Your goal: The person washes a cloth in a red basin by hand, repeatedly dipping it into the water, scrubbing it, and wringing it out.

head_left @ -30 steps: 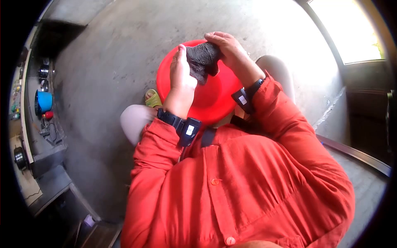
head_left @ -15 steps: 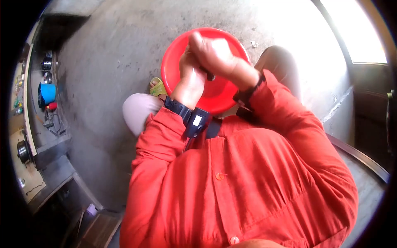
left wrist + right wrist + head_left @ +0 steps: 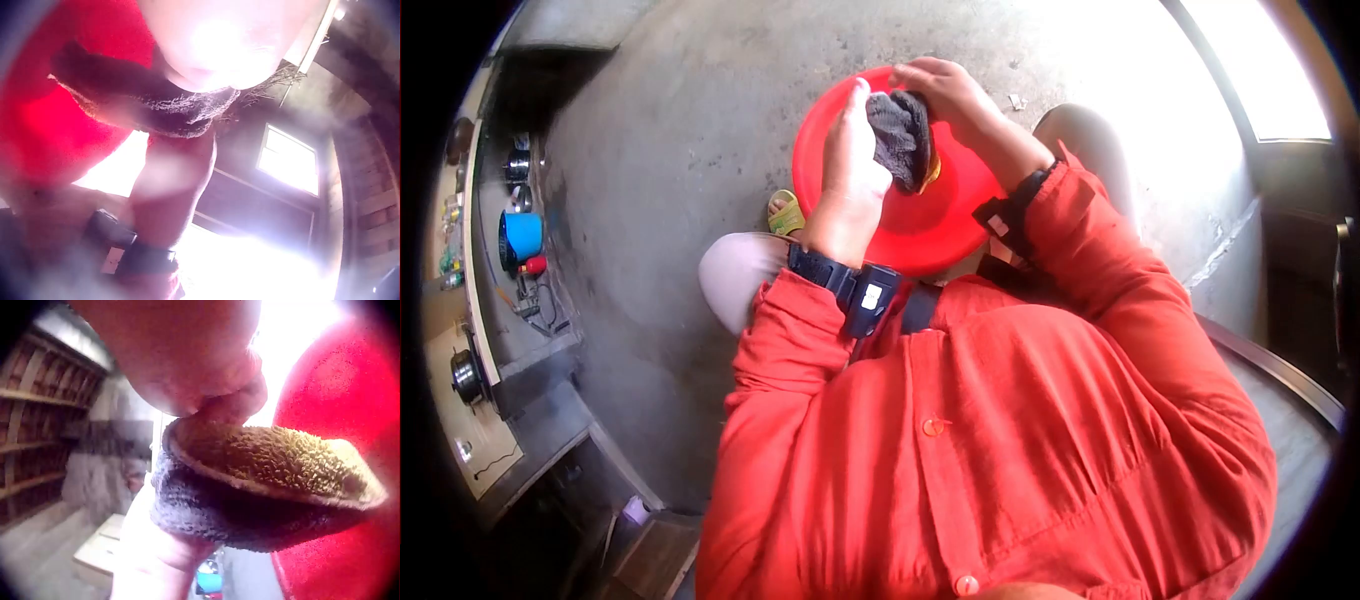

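Above the red plastic basin (image 3: 945,230), both hands hold a thick cleaning cloth (image 3: 898,135), dark grey on one face and fuzzy yellow on the other. My left hand (image 3: 855,155) grips its left side, thumb pointing up. At the upper right edge, my right hand (image 3: 948,92) holds it with the fingers bent over the top. The right wrist view shows the cloth (image 3: 250,509) folded over, its yellow face (image 3: 281,459) inside and the grey outside. In the left wrist view the cloth (image 3: 156,103) hangs under the left hand (image 3: 219,44), which is blown out by glare.
The basin stands on a grey concrete floor (image 3: 670,200) between the person's knees. A green slipper (image 3: 785,213) is just left of it. Along the left, a low shelf holds a blue container (image 3: 522,236) and pots. A bright opening (image 3: 1260,70) lies at upper right.
Half a second ago the hands were clasped together with the cloth mostly hidden between them. Now they have drawn apart and the cloth shows spread between them, its yellow edge visible.
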The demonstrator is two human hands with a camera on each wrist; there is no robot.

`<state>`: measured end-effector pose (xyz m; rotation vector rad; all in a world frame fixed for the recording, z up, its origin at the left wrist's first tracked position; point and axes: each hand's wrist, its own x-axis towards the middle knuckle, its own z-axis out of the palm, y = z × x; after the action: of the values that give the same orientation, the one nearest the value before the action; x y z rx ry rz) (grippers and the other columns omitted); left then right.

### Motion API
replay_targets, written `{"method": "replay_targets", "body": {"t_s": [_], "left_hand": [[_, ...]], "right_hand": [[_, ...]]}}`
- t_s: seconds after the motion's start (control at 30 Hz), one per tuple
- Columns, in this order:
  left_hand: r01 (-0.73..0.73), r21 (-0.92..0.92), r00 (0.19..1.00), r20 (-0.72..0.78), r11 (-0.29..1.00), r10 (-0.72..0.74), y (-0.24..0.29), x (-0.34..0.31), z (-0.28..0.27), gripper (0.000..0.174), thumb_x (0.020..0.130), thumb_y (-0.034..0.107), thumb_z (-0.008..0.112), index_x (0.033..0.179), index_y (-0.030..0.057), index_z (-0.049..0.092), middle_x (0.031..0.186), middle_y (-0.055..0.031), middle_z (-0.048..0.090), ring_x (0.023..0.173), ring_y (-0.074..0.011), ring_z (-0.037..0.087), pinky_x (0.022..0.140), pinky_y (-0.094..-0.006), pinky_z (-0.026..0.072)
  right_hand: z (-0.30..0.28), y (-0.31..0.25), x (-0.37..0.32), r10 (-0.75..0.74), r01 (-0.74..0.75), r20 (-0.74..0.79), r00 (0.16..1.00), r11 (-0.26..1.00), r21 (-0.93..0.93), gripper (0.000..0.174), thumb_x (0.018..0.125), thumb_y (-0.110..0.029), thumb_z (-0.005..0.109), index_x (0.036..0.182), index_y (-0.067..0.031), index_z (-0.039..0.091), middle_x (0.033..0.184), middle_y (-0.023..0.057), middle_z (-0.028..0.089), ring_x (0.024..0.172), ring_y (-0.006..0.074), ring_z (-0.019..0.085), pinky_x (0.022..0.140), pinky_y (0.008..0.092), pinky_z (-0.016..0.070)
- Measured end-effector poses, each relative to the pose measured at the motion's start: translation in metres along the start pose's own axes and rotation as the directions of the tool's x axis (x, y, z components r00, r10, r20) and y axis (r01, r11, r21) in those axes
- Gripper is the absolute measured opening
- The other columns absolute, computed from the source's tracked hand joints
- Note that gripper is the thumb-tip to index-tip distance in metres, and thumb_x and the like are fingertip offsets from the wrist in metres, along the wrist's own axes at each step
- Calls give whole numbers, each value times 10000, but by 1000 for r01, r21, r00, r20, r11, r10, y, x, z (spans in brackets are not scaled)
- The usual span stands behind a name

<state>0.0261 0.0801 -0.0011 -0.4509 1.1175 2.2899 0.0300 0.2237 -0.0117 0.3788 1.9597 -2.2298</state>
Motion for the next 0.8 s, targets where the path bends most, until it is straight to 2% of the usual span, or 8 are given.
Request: {"method": "replay_targets", "body": {"t_s": [0.03, 0.07, 0.13, 0.2, 0.3, 0.43, 0.53, 0.8], "left_hand": [[-5, -37, 997, 83, 999, 8, 2, 0, -1, 388, 960, 398, 478, 994, 25, 579, 935, -84, 617, 897, -203, 607, 779, -353, 504], [-10, -80, 987, 162, 997, 23, 2, -1, -3, 404, 954, 413, 492, 1007, 23, 582, 940, -81, 618, 904, -197, 606, 789, -348, 501], [-58, -18, 998, 37, 998, 59, 0, -5, 0, 396, 963, 384, 481, 1057, 15, 590, 1009, -98, 631, 958, -202, 606, 843, -341, 498], [-75, 38, 996, 46, 996, 74, 0, -5, -2, 385, 958, 357, 501, 1088, 5, 588, 1045, -101, 636, 988, -200, 603, 875, -331, 491], [-75, 99, 967, 251, 992, 48, -3, 4, -13, 376, 928, 320, 576, 1105, -12, 573, 1050, -85, 630, 996, -185, 594, 892, -312, 473], [-192, 405, 964, 249, 894, 94, -3, -3, -4, 301, 858, 222, 685, 1038, 2, 584, 928, -50, 621, 835, -139, 595, 765, -269, 475], [-190, 421, 960, 269, 887, 78, 1, -4, -5, 211, 873, 168, 656, 986, -4, 609, 894, -43, 638, 824, -125, 603, 755, -258, 477], [-78, 362, 946, 322, 929, -46, 12, -18, -2, 207, 878, 150, 644, 984, -27, 637, 906, -70, 677, 767, -125, 638, 704, -252, 502]], "right_hand": [[-7, 8, 0, 3, -39, 132, 991, 961, 275, 318, 911, -274, 592, 1088, -10, 614, 870, 52, 638, 749, 137, 616, 619, 248, 488], [-7, 14, 1, -545, 550, 107, 831, 835, -14, 332, 901, -285, 606, 1090, -11, 615, 885, 58, 641, 763, 137, 620, 631, 250, 494], [-9, 23, 1, -724, 751, 204, 659, 616, -238, 343, 886, -294, 625, 1084, -14, 619, 886, 65, 647, 763, 137, 626, 635, 250, 500], [6, -4, -18, -181, 205, 148, 972, 966, -161, 335, 876, -290, 635, 1069, -17, 626, 856, 66, 651, 735, 136, 630, 621, 246, 502], [-7, -25, -24, -3, 11, 33, 999, 963, -270, 317, 859, -273, 650, 1033, -8, 637, 796, 59, 645, 668, 122, 618, 577, 232, 489], [-37, -25, -11, -23, 21, 5, 1000, 986, 165, 201, 849, -171, 655, 944, 5, 640, 761, 54, 631, 649, 139, 619, 582, 268, 512], [-53, -33, -11, 22, -9, -30, 999, 919, 395, 163, 847, -139, 654, 940, -5, 641, 771, 66, 638, 671, 162, 631, 613, 286, 528], [-65, -22, -12, 9, -8, -1, 1000, 916, 401, 191, 845, -151, 668, 961, -2, 638, 816, 80, 653, 691, 165, 636, 642, 301, 540]]}}
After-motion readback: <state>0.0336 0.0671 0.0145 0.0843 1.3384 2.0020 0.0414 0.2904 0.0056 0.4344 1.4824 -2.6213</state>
